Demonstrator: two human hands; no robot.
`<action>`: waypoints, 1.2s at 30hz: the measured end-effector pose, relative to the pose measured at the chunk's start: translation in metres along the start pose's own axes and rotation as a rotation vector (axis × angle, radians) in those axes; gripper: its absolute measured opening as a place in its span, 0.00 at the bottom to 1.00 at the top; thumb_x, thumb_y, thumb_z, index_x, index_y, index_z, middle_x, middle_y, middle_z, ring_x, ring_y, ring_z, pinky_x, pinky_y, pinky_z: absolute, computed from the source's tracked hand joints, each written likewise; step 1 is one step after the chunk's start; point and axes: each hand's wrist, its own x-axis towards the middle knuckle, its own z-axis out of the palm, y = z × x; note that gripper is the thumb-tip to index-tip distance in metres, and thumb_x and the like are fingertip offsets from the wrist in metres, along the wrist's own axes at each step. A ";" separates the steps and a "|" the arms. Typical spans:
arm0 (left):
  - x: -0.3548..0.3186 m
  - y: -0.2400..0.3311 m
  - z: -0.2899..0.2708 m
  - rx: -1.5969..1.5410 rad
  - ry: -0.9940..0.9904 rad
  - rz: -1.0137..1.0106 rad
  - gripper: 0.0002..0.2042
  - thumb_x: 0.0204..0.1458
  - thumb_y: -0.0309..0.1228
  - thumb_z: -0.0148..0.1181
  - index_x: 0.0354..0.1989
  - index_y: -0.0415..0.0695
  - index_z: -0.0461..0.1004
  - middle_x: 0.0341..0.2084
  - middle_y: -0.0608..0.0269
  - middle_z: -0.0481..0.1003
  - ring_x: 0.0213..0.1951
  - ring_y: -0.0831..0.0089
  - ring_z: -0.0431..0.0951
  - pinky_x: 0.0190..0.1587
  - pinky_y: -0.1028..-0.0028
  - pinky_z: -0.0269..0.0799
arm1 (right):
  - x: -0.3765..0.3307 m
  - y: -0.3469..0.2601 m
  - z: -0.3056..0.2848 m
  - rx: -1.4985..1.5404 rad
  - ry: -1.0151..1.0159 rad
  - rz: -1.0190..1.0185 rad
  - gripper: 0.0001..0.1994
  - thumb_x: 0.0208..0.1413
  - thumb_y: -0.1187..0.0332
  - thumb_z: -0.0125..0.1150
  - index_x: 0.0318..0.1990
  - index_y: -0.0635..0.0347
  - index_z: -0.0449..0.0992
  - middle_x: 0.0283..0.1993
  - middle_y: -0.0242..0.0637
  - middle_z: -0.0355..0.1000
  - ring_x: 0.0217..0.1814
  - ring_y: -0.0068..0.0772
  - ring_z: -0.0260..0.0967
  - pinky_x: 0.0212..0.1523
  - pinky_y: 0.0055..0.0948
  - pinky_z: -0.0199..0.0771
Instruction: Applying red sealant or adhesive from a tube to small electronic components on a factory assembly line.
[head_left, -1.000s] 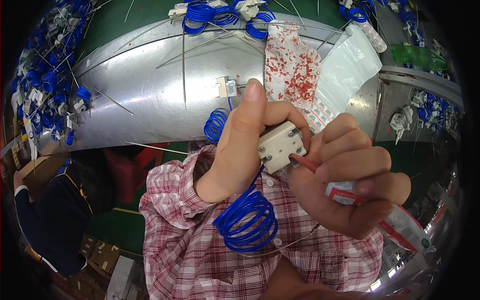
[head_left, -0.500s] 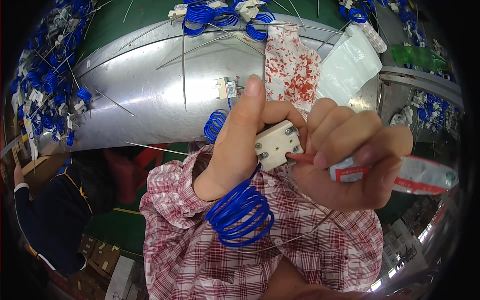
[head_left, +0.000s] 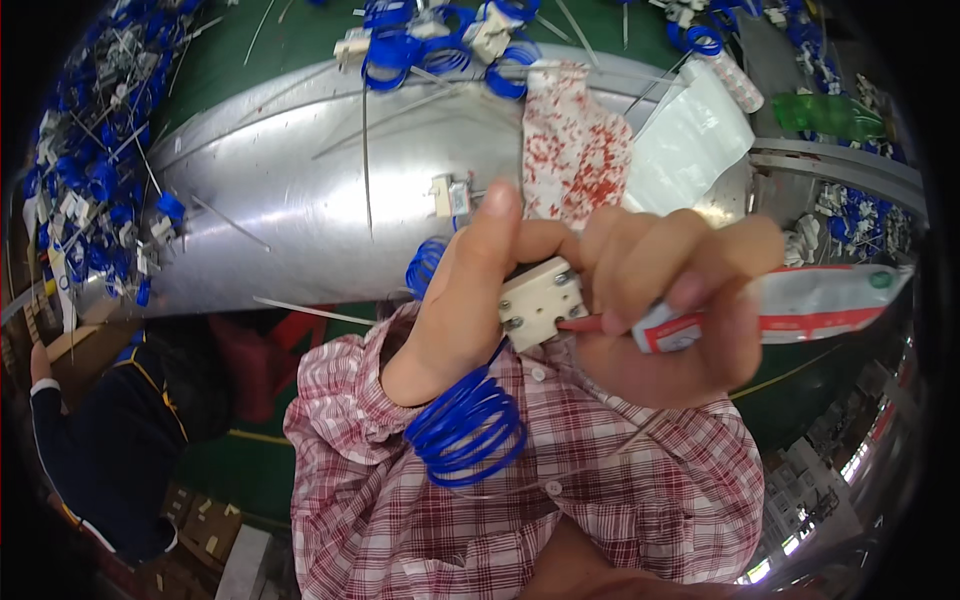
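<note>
One blue coil (head_left: 465, 432) hangs nearest, below the person's left hand (head_left: 448, 325), which grips a cream block (head_left: 541, 302). Their right hand (head_left: 690, 310) clasps a white-and-red tube (head_left: 830, 302), its red tip (head_left: 588, 325) at the block's right edge. Farther off, a red-speckled cloth (head_left: 575, 145) lies on a metal bench (head_left: 270, 200).

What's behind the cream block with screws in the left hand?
Beyond the lower edge of the cream block, the plaid shirt shows; a finger of the left hand shows above its upper edge. The block's far face is hidden, so whatever touches it cannot be seen.
</note>
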 end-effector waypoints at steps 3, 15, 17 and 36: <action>0.000 0.005 0.000 0.004 0.106 -0.030 0.34 0.52 0.54 0.20 0.22 0.38 0.71 0.18 0.64 0.69 0.22 0.79 0.64 0.27 0.82 0.58 | 0.002 0.011 0.003 0.100 0.130 -0.047 0.12 0.56 0.60 0.33 0.26 0.58 0.56 0.14 0.35 0.56 0.11 0.23 0.47 0.19 0.23 0.49; -0.035 0.051 -0.065 -0.328 -0.145 0.197 0.30 0.51 0.55 0.30 0.32 0.34 0.63 0.16 0.61 0.62 0.19 0.74 0.63 0.25 0.80 0.62 | 0.058 0.011 -0.051 -0.106 0.658 -0.541 0.14 0.56 0.56 0.38 0.34 0.58 0.63 0.25 0.32 0.59 0.21 0.21 0.50 0.25 0.19 0.54; -0.050 0.085 -0.079 -0.853 0.086 0.281 0.23 0.50 0.46 0.45 0.38 0.34 0.61 0.27 0.53 0.64 0.28 0.69 0.64 0.36 0.75 0.65 | 0.067 0.016 -0.067 -0.190 0.920 -0.504 0.14 0.56 0.57 0.38 0.35 0.61 0.62 0.28 0.33 0.60 0.24 0.22 0.54 0.29 0.21 0.59; -0.059 0.199 -0.289 1.851 1.631 0.528 0.25 0.48 0.47 0.46 0.47 0.39 0.62 0.46 0.47 0.63 0.49 0.57 0.61 0.49 0.66 0.56 | 0.053 0.001 -0.100 -0.254 0.910 -0.570 0.12 0.52 0.61 0.43 0.31 0.62 0.63 0.25 0.34 0.61 0.22 0.24 0.54 0.24 0.21 0.59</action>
